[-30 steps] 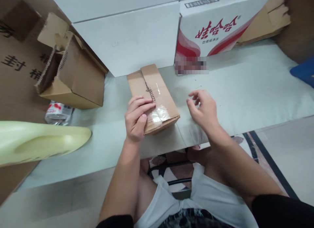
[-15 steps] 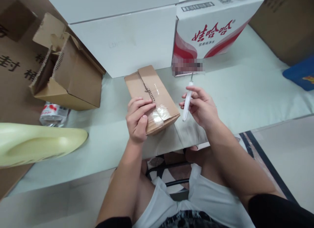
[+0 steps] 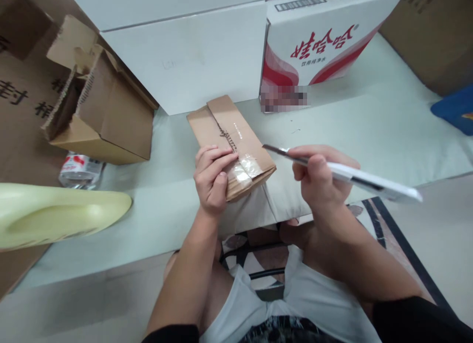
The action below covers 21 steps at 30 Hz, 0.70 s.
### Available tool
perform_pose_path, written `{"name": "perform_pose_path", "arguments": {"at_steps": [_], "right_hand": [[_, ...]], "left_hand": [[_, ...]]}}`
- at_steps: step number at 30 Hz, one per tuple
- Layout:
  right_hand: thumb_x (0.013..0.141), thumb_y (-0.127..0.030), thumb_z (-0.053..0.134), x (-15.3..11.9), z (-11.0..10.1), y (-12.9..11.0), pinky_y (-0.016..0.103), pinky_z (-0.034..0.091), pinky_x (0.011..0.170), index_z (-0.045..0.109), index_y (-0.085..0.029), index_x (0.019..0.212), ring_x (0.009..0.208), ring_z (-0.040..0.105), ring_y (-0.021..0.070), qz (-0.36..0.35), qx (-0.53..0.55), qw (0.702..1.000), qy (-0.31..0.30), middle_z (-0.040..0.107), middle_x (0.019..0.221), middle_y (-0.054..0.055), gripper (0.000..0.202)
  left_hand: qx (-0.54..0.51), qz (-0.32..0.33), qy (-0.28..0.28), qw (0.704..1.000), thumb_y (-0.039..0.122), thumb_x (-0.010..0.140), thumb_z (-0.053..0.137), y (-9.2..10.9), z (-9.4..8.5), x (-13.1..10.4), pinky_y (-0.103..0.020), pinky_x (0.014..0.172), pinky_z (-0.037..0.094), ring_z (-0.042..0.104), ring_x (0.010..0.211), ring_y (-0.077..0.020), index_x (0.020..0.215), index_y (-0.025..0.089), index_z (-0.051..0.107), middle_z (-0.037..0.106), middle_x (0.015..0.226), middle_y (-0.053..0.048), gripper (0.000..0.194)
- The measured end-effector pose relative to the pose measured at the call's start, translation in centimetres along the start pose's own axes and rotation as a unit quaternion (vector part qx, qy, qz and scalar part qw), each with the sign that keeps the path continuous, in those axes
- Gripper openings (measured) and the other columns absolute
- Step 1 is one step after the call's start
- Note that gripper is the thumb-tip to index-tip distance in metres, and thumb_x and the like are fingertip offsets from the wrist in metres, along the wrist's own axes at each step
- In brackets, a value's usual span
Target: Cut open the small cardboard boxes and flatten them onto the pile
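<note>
- The left hand (image 3: 211,178) holds a small taped cardboard box (image 3: 246,131) by its near left corner — fingers laid over the top face, thumb bent against the near edge.
- That small box lies in front of the person on a table covered with pale green cloth (image 3: 369,121), near the table's front edge and turned at a slant. Shiny clear tape (image 3: 248,166) crosses the near end of its top seam.
- The right hand (image 3: 318,178) is closed around a white utility knife (image 3: 373,179), its handle sticking out to the right and its dark blade pointing left.
- The blade tip is at the small box's right edge in this view — whether it touches the cardboard, I cannot tell.
- Behind the small box stand a plain white carton (image 3: 185,62) and, to its right, a red-and-white drinking-water carton (image 3: 321,45).
- To the left are an open brown cardboard box (image 3: 123,104), a clear plastic bottle (image 3: 79,173) with a red-and-white label, and a pale yellow-green plastic object (image 3: 66,210).
</note>
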State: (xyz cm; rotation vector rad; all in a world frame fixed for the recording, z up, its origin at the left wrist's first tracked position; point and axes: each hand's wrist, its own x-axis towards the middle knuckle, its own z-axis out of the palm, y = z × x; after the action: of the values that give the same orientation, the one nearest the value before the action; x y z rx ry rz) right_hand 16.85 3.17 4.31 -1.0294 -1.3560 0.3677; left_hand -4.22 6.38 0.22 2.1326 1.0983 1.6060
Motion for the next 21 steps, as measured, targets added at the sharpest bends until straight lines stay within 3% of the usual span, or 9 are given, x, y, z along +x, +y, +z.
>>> {"name": "perform_pose_path", "arguments": {"at_steps": [5, 10, 15, 21], "right_hand": [[0.102, -0.028, 0.057, -1.6, 1.2, -2.0, 0.025, 0.058, 0.058, 0.077, -0.024, 0.091, 0.060, 0.073, 0.0128, -0.133, -0.106, 0.983, -0.075, 0.080, 0.074, 0.001, 0.023], [0.100, -0.022, 0.060, -1.8, 1.9, -1.7, 0.023, 0.057, 0.058, 0.078, -0.023, 0.094, 0.058, 0.071, 0.0115, -0.145, -0.150, 0.972, -0.109, 0.080, 0.073, 0.000, 0.019], [0.094, -0.016, 0.064, -2.0, 2.3, -1.4, 0.023, 0.050, 0.052, 0.078, -0.022, 0.091, 0.048, 0.063, 0.0102, -0.195, -0.180, 0.960, -0.090, 0.072, 0.060, -0.003, 0.015], [0.095, -0.017, 0.063, -2.3, 2.8, -1.1, 0.023, 0.050, 0.051, 0.079, -0.020, 0.091, 0.049, 0.064, 0.0098, -0.167, -0.194, 0.960, -0.117, 0.076, 0.063, -0.002, 0.017]], "left_hand": [[0.020, -0.002, -0.005, 1.000, 0.036, 0.102, 0.043, 0.1, 0.0, 0.0, -0.053, 0.116, 0.044, 0.062, 0.119, -0.0291, 0.112, 0.025, 0.081, 0.077, 0.117, -0.006, 0.040], [0.000, 0.000, 0.002, 1.000, 0.032, 0.100, 0.045, 0.1, 0.1, 0.0, -0.052, 0.115, 0.045, 0.062, 0.117, -0.0286, 0.112, 0.026, 0.081, 0.077, 0.115, -0.005, 0.038], [0.014, 0.004, -0.007, 1.000, 0.031, 0.098, 0.044, 0.3, 0.1, 0.1, -0.053, 0.113, 0.046, 0.062, 0.114, -0.0288, 0.106, 0.025, 0.081, 0.076, 0.109, -0.006, 0.039], [-0.038, -0.052, 0.042, 0.997, 0.029, 0.086, 0.045, -0.1, 1.0, -0.7, -0.049, 0.103, 0.054, 0.063, 0.113, -0.0297, 0.122, 0.025, 0.064, 0.071, 0.107, -0.007, 0.041]]}}
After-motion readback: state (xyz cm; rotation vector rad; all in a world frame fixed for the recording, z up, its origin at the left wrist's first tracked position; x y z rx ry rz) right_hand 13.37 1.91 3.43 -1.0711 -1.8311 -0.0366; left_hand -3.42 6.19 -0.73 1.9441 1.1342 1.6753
